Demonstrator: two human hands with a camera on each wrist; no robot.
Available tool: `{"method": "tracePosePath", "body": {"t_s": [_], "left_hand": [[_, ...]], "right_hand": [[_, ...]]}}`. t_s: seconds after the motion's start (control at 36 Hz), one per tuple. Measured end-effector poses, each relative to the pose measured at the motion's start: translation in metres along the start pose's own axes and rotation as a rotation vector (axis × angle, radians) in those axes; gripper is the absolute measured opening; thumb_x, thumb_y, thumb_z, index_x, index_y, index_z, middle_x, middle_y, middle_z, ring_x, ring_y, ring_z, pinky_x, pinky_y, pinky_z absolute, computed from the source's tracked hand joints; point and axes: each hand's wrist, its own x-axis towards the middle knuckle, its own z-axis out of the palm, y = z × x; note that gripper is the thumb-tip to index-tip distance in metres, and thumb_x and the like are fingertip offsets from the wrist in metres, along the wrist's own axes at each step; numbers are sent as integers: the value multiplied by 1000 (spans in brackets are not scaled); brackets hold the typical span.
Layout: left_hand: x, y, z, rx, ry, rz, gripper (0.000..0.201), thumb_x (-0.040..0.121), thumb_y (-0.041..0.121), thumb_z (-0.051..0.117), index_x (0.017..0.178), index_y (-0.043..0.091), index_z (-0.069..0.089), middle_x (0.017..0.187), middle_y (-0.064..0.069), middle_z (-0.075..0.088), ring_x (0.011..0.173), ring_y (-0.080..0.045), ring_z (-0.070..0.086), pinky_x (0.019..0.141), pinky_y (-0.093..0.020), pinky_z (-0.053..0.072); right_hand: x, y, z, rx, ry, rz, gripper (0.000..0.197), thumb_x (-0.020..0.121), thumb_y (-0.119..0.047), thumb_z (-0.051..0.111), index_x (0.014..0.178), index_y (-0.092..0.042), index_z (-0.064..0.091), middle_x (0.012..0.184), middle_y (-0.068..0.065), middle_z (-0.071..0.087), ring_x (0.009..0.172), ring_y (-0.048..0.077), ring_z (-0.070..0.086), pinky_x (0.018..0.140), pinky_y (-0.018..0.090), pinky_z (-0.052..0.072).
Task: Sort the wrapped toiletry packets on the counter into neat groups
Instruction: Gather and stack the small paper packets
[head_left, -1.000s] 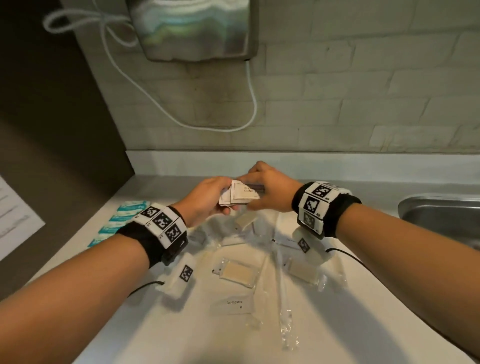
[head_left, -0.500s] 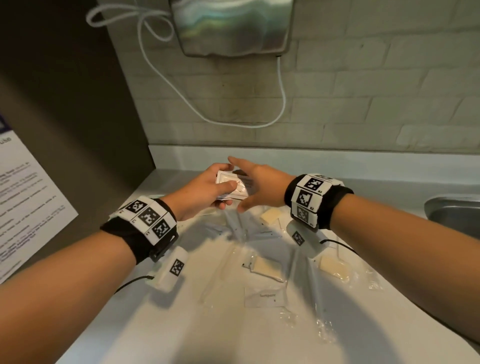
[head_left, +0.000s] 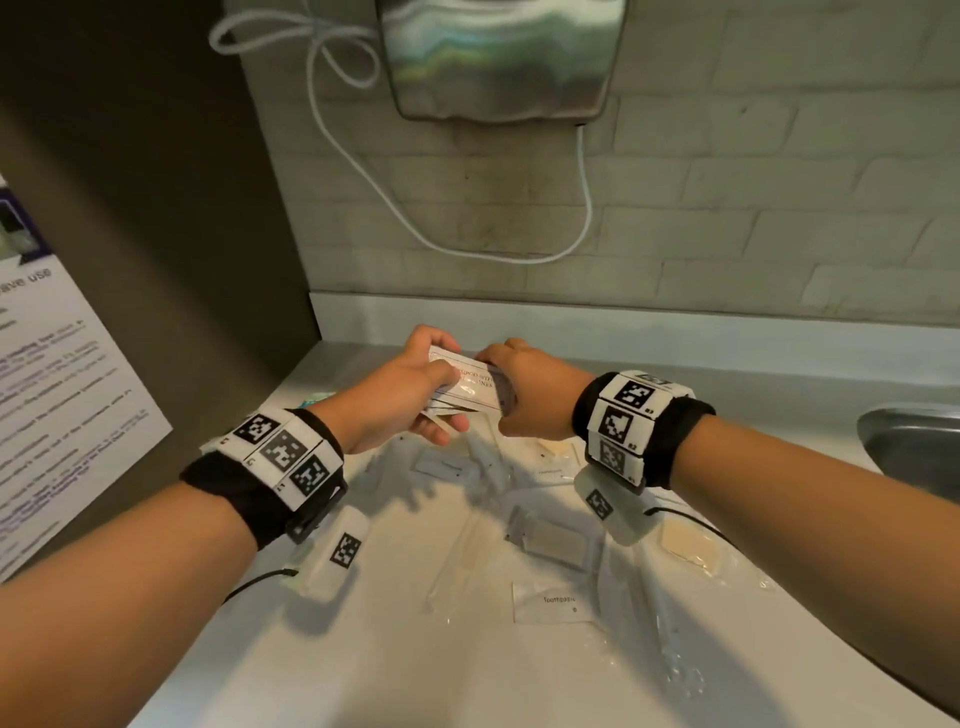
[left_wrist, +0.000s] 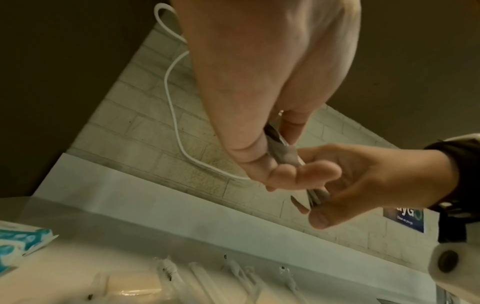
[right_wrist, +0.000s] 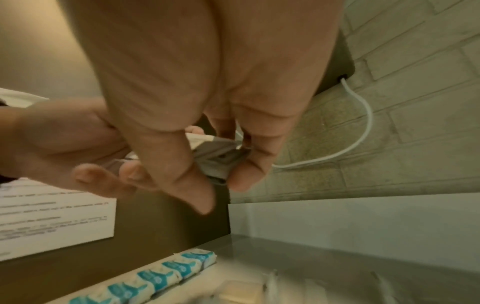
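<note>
A pale bench runs under a brick wall with a metal dryer, and on it lie clear-wrapped packets, a white sachet marked toothpaste and, at the left edge, a row of blue-and-white packets. Above them, the left hand and right hand each pinch one end of a small stack of flat white sachets, fingers curled round it, held clear of the bench.
</note>
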Motion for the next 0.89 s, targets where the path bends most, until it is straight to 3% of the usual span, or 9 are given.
{"method": "tracePosePath", "body": {"t_s": [0.11,0.19,0.33,0.42,0.47,0.56,0.61,0.75,0.89], "left_hand": [[-5,-2,1,80,-19,-10,28,96,6,40,118,23,34,101,-17,60,57,-17,60,41,-24,41],[-10,-9,-3,156,-97,-49,46,91,3,52,123,28,31,102,-14,60,65,-15,61,46,-26,44],[-13,-21,-17,531,-87,132,87,68,22,87,134,44,33,116,2,48,89,-13,61,58,-22,50],[-9,-22,-21,717,43,266,82,69,27,87,136,38,43,121,8,46,106,-11,54,80,-21,46],[-6,-21,-27,774,84,303,72,72,23,85,135,30,51,115,7,51,106,-13,55,83,-24,45],[-6,-20,-39,687,87,270,58,74,17,84,126,28,61,101,5,52,88,-13,60,55,-28,53],[-7,-23,-49,580,95,256,56,75,11,82,126,24,62,100,2,53,78,-13,61,47,-23,51],[-11,-33,-75,415,156,230,58,78,7,79,132,16,60,105,-1,55,85,-15,65,57,-25,57],[-17,-42,-99,307,236,196,58,79,3,77,133,15,58,112,-2,56,100,-19,64,66,-27,60]], "right_hand": [[7,-13,11,13,-40,31,44,78,-12,67,115,-8,45,98,5,49,82,23,53,66,30,42],[8,-16,19,-23,-106,49,40,79,-20,67,109,-12,40,91,2,55,79,23,56,62,30,44],[11,-20,22,-67,-138,22,68,79,-35,71,131,-11,34,108,6,65,84,23,61,68,31,51],[16,-22,21,-40,-147,35,69,78,-29,72,133,-11,36,112,8,65,94,25,64,75,32,53],[22,-24,21,2,-133,37,66,76,-25,75,130,-12,41,113,6,63,93,21,61,73,29,49],[34,-27,22,60,-124,37,61,72,-20,79,121,-11,45,112,7,63,88,20,57,73,29,48],[45,-27,21,84,-131,35,63,70,-18,80,121,-10,44,111,8,64,87,21,57,71,30,48],[72,-26,18,128,-205,8,68,66,-19,86,121,-12,46,101,0,59,86,18,57,62,23,45],[111,-13,27,86,-352,107,82,61,-19,88,130,-17,44,124,1,57,101,21,58,84,30,49]]}}
